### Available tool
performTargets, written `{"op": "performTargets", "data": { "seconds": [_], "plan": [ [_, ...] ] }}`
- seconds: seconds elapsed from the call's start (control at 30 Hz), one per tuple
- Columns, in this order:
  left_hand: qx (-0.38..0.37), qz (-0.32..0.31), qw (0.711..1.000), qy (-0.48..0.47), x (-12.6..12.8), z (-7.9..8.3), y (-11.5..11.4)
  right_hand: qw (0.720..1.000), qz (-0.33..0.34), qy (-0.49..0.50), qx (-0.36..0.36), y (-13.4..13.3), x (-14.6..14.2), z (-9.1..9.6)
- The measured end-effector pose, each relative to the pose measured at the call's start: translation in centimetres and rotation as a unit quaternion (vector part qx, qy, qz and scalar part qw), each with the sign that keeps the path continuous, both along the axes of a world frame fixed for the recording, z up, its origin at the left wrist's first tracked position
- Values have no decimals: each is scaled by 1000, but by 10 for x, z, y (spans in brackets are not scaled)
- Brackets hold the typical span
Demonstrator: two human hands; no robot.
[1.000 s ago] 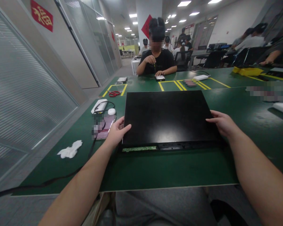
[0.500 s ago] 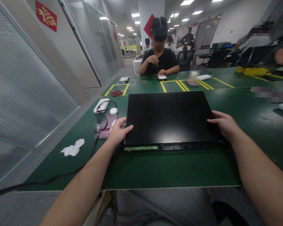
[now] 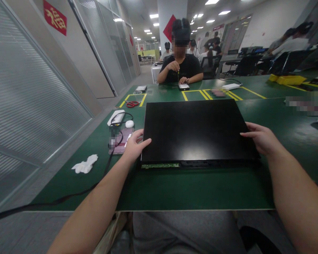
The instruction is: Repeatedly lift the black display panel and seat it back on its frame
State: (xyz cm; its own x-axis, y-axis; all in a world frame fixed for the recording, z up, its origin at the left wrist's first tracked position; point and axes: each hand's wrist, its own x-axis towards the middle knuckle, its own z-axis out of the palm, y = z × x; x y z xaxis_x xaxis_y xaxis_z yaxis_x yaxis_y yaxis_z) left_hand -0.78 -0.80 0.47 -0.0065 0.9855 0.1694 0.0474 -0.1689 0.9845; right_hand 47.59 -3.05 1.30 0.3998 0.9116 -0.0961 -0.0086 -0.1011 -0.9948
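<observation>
Left grip (image 3: 135,148), right grip (image 3: 263,139) well apart

One left hand (image 3: 134,147), one right hand (image 3: 264,140), one black panel (image 3: 196,130) and one green circuit strip (image 3: 160,165) span mid-frame, with one white tissue (image 3: 85,164), one phone (image 3: 126,135), one small white case (image 3: 129,124) and one pair of red scissors (image 3: 132,104) in the frame's left half.
</observation>
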Motion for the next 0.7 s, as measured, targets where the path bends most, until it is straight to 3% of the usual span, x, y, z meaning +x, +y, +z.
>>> {"op": "performTargets", "data": {
  "seconds": [0.17, 0.43, 0.7],
  "plan": [
    [-7, -3, 1000, 4, 1, 0, 0, 999, -4, -4, -35, -1, -4, 3],
    [11, 7, 998, 60, -4, -10, 7, 998, -3, -54, -19, 10, 2, -15],
    [37, 16, 990, 138, -7, -12, 10, 998, -15, -54, -15, 9, -6, -15]
  ]
}}
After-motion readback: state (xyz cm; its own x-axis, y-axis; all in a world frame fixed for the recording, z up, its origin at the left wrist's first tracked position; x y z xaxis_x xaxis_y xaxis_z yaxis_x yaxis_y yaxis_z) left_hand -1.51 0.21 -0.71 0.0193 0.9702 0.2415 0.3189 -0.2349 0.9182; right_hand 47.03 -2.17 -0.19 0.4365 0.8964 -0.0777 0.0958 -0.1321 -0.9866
